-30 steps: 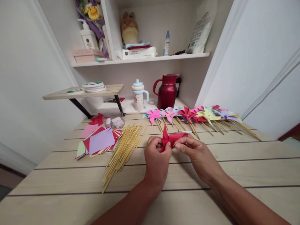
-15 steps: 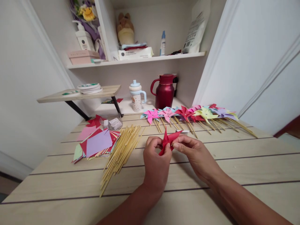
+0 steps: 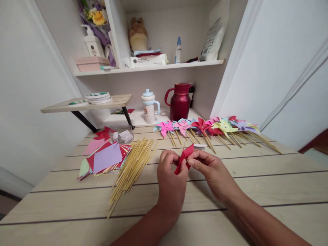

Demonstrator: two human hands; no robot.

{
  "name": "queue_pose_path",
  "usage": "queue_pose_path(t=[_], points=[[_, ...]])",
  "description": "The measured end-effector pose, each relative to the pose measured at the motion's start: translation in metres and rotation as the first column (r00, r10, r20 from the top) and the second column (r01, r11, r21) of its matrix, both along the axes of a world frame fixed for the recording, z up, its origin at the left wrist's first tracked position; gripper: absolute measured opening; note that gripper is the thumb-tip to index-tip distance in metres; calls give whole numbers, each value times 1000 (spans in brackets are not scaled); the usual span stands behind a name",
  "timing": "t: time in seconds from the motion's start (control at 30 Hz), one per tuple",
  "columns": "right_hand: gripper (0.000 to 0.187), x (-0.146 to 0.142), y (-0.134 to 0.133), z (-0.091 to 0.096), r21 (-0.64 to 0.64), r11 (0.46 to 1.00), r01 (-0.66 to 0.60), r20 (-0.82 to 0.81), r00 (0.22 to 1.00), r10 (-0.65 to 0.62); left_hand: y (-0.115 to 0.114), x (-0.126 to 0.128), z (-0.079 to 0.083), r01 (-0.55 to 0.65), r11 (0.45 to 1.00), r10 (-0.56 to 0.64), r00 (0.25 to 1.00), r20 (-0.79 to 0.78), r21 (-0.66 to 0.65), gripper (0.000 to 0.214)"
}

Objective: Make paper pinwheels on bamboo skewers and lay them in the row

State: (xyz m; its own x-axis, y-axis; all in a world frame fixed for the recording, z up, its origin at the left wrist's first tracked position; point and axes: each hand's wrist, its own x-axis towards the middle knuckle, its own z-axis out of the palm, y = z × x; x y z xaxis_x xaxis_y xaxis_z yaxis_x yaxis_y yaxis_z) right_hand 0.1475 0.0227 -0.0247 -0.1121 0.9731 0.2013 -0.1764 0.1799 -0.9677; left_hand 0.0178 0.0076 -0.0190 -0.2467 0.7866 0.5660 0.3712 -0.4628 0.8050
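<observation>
Currently, my left hand [image 3: 171, 181] and right hand [image 3: 212, 172] both pinch a folded red paper pinwheel [image 3: 188, 152], right of the thin yellow sticks [image 3: 131, 169].

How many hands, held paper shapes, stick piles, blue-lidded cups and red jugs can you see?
Left hand plus right hand: 2
Held red paper shape: 1
Stick pile: 1
Blue-lidded cup: 1
Red jug: 1
Total: 6

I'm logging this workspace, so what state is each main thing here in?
Red paper, folded, held
Left hand, pinching red paper
Right hand, pinched at paper
Sticks, loosely piled
Paper sheets, messily stacked
Pinwheels, assembled, lying down
Cup, upright, lidded
Jug, upright, lidded
Pump bottle, upright
</observation>
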Motion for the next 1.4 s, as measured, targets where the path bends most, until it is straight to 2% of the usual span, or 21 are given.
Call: queue_pose_path(t=[0.2, 0.4, 0.6, 0.8, 0.97, 1.13, 1.27, 1.4], points=[[16, -3, -5, 1, 10, 1000, 20, 5, 1000, -20, -3, 2, 0, -2, 1000, 2, 1000, 15, 7, 24], [19, -3, -7, 0, 45, 988, 147, 43, 988, -149, -5, 1, 3, 15, 1000, -15, 1000, 26, 5, 23], [15, -7, -8, -3, 78, 980, 185, 41, 981, -189, -4, 0, 1, 1, 1000, -1, 1000, 9, -20, 23], [16, -11, -8, -1, 78, 973, 216, -32, 976, -214, -3, -1, -3, -4, 999, 6, 999, -39, 48, 21], [39, -13, -7, 0, -26, 981, 195, -253, 948, -195, -2, -4, -5, -28, 992, 48, 986, -159, 121, 18], [61, -15, -7, 4, -88, 983, 164, -322, 929, -184, -1, -9, -4, -39, 971, 98, 964, -246, 236, 21], [83, -15, -6, 4, -135, 983, 123, -346, 924, -163, 1, -13, 0, -34, 976, 86, 968, -238, 217, 20], [88, -14, -4, 0, -162, 982, 95, -372, 916, -150, -1, -14, 5, -3, 980, 44, 978, -203, 199, 20]])
